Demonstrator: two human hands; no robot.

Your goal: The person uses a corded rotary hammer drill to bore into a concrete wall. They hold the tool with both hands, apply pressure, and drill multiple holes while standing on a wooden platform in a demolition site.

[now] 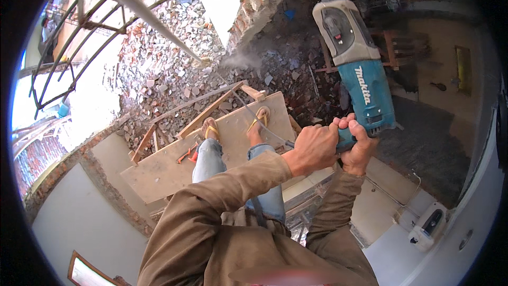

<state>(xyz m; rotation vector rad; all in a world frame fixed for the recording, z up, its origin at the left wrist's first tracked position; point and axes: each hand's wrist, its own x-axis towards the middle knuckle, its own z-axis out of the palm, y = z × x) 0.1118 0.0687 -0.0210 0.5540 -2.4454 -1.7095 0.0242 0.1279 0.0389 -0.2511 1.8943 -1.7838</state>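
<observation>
A teal and beige demolition hammer (366, 90) slants up across the right half of the view. My left hand (313, 148) is closed at its rear handle, and my right hand (357, 151) wraps round the same handle from the other side. The tool's nose points up toward the broken edge of a brick wall (259, 5); its tip is outside the picture. A grey power cord (259, 122) trails away to the left of my left hand. Dust (243, 59) hangs near the foot of the wall.
My sandalled feet stand on a raised board (153, 180), with a small orange-handled tool (186, 154) on it. Timber strips (211, 110) edge the board, and rubble (174, 74) lies below. Bent rebar (79, 21) juts in at upper left. A white wall-mounted unit (428, 226) is at lower right.
</observation>
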